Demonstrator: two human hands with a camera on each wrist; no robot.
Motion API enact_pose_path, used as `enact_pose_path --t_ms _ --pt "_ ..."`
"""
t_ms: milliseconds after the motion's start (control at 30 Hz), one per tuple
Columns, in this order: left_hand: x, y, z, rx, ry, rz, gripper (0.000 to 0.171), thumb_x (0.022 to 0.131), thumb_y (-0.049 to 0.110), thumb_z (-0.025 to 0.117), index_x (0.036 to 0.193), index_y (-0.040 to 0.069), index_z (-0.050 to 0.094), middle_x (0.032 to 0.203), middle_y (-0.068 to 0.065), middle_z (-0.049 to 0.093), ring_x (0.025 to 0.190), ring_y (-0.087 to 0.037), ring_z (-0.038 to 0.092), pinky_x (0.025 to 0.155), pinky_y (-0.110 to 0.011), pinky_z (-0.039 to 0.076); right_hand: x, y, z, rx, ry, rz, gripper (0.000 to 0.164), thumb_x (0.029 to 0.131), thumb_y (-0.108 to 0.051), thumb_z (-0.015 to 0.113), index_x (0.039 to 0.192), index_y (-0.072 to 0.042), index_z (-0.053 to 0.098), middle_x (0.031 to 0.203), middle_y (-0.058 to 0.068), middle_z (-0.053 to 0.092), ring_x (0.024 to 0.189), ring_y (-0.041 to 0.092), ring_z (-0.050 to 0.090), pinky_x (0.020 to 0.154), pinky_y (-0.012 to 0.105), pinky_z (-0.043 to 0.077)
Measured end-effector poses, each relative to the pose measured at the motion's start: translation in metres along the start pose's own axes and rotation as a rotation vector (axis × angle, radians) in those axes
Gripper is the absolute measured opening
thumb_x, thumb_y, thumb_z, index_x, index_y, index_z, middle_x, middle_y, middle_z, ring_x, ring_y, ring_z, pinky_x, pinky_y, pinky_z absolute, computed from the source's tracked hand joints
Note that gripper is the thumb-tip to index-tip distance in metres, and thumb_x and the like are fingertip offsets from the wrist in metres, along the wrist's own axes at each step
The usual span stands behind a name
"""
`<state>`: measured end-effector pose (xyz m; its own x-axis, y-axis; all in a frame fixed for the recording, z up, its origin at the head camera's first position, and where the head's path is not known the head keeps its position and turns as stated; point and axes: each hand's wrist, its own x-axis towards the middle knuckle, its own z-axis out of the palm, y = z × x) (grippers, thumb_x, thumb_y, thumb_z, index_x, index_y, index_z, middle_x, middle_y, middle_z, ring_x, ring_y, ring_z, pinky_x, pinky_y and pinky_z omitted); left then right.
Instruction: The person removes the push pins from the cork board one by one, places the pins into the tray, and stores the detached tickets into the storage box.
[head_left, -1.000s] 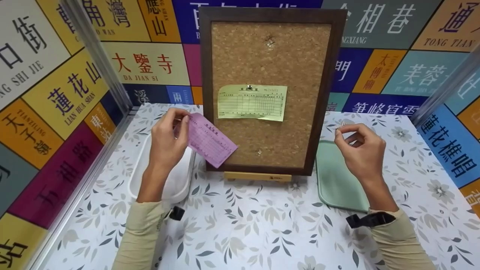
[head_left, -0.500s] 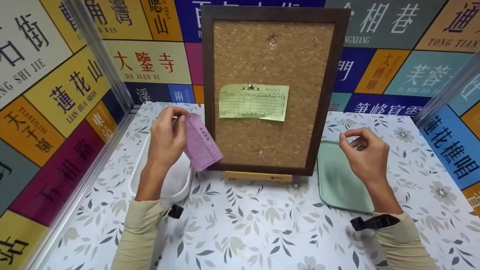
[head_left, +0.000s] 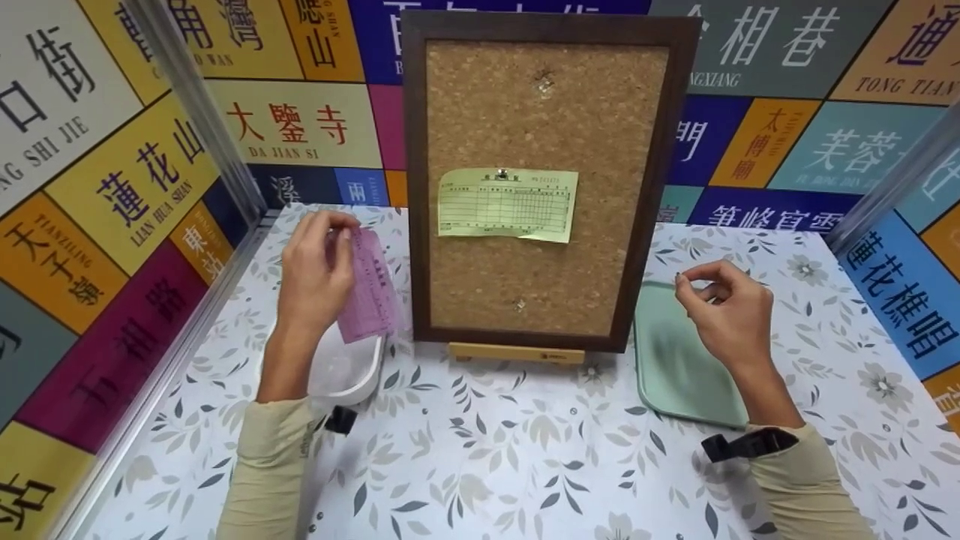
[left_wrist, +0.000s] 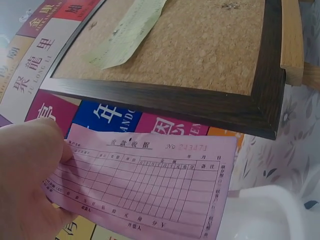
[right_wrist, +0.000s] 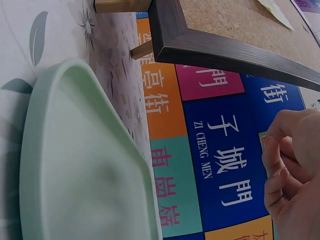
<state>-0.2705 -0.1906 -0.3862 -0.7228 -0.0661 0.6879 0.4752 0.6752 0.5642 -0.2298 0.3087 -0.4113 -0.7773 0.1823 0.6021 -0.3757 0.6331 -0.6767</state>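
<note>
Head view: near, pale sleeves [head_left: 266,465]. Beyond, at left, pinched in the left hand [head_left: 315,274]: a purple receipt slip [head_left: 367,292], hanging left of the board, overlapping the white tray [head_left: 367,386]. At right, pinched between right-hand [head_left: 731,311] thumb and forefinger: a tiny object [head_left: 679,277], too small to identify, near the green tray [head_left: 675,375]. Farther, upright between both trays: a framed cork board [head_left: 487,285], with a yellow-green receipt [head_left: 506,206] pinned mid-height. Farthest: colourful sign-patterned walls [head_left: 304,124].

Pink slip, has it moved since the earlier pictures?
Yes, left: in the head view the pink slip overlapped the board earlier; now it hangs to the board's left.
</note>
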Motion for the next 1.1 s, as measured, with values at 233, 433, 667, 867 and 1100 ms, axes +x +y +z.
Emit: enact_pose_path --t_ms 233,433,667,867,1100 --pt "0.0 -0.008 -0.006 0.077 -0.035 -0.052 0.016 0.1 0.009 0.055 0.108 0.014 0.068 0.11 -0.007 0.063 0.103 -0.019 0.058 0.092 -0.036 0.048 0.0 0.019 0.002 -0.035 -0.008 0.029 0.007 0.086 -0.009 0.076 0.092 -0.006 0.073 0.063 0.014 0.068 0.046 0.013 0.056 0.048 0.016 0.034" --pt "-0.001 -0.016 -0.007 0.133 -0.108 -0.087 0.017 0.1 0.009 0.056 0.108 0.015 0.069 0.108 -0.007 0.062 0.103 -0.022 0.059 0.096 -0.04 0.048 0.002 0.046 0.005 -0.059 -0.031 0.061 0.007 0.086 -0.019 0.078 0.091 -0.017 0.073 0.078 0.002 0.073 0.047 0.01 0.057 0.045 0.018 0.035" --pt "-0.003 -0.022 -0.005 0.176 -0.187 -0.126 0.017 0.1 0.009 0.056 0.109 0.014 0.068 0.108 -0.006 0.061 0.103 -0.025 0.059 0.096 -0.043 0.047 0.001 0.056 0.005 -0.072 -0.071 0.073 0.008 0.087 -0.025 0.077 0.09 -0.02 0.071 0.083 -0.004 0.073 0.05 0.009 0.059 0.044 0.018 0.037" --pt "-0.006 -0.025 -0.004 0.177 -0.229 -0.118 0.018 0.099 0.008 0.056 0.109 0.014 0.069 0.109 -0.006 0.062 0.106 -0.024 0.058 0.099 -0.042 0.047 0.0 0.06 0.006 -0.113 -0.086 0.083 0.008 0.087 -0.026 0.077 0.089 -0.02 0.071 0.08 -0.004 0.073 0.047 0.007 0.056 0.041 0.02 0.036" --pt "-0.009 -0.031 0.001 0.174 -0.276 -0.093 0.019 0.097 0.003 0.056 0.106 0.01 0.07 0.105 -0.01 0.064 0.102 -0.027 0.059 0.097 -0.044 0.047 -0.001 0.065 0.008 -0.14 -0.151 0.098 0.006 0.086 -0.02 0.077 0.088 -0.017 0.072 0.081 0.0 0.074 0.049 0.006 0.058 0.042 0.019 0.039"
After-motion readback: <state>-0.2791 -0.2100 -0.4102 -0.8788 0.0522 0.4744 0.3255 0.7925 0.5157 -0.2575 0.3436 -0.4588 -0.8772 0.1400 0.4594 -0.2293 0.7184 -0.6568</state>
